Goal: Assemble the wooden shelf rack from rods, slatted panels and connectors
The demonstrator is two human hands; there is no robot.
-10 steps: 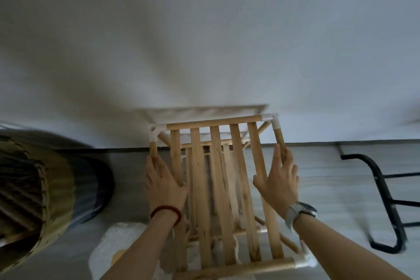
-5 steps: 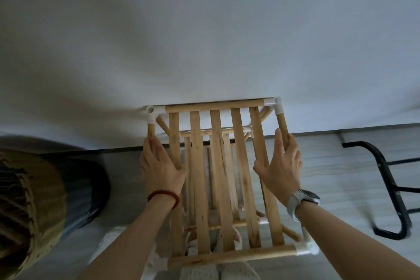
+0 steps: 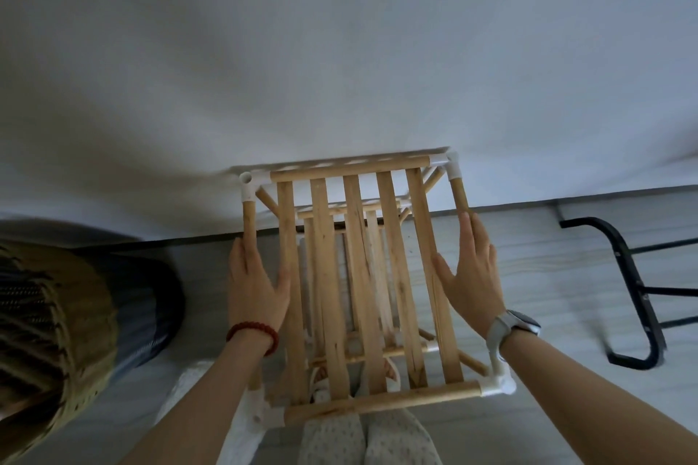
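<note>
Head view: the wooden shelf rack (image 3: 355,276) stands mid-frame by the wall. The left hand (image 3: 257,287) and right hand (image 3: 472,276) lie flat with straight fingers against its side rods. Looks light but wobbly at the push-fit connectors, so gripping the rods seems best.

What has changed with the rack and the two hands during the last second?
The rack has moved away from the person, up to the wall. Both hands stayed on its side rods: left hand, right hand. The basket and black frame did not visibly move.
</note>
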